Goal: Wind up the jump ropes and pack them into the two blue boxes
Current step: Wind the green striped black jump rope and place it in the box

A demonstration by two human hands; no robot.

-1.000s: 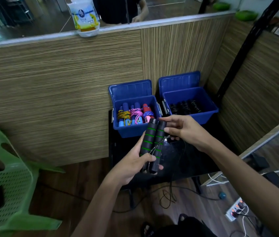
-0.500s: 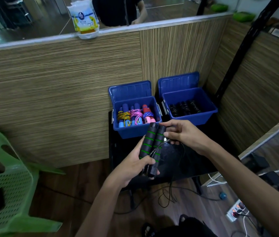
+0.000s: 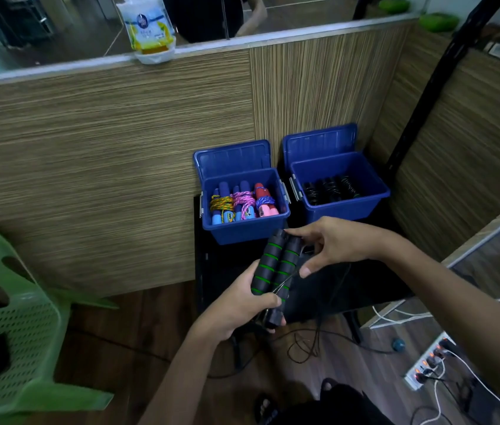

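Observation:
My left hand (image 3: 236, 305) grips the two black handles with green rings (image 3: 276, 265) of a jump rope, held side by side and tilted. My right hand (image 3: 334, 243) is at the top of the handles and pinches the thin black cord (image 3: 319, 320), which hangs in loops down to the floor. Behind them on a black table (image 3: 211, 271) stand two open blue boxes. The left box (image 3: 242, 231) holds several wound ropes with blue and pink handles. The right box (image 3: 346, 210) holds several black wound ropes.
A wood-grain partition (image 3: 104, 179) rises behind the boxes, with a white packet (image 3: 150, 32) on its ledge. A green plastic chair (image 3: 12, 326) stands at the left. A power strip (image 3: 426, 363) with cables lies on the floor at the right. A black pole (image 3: 426, 87) leans at right.
My right hand has brought the cord over the handles, with a strand now crossing them diagonally. The handles have stayed in my left hand, shifted slightly down.

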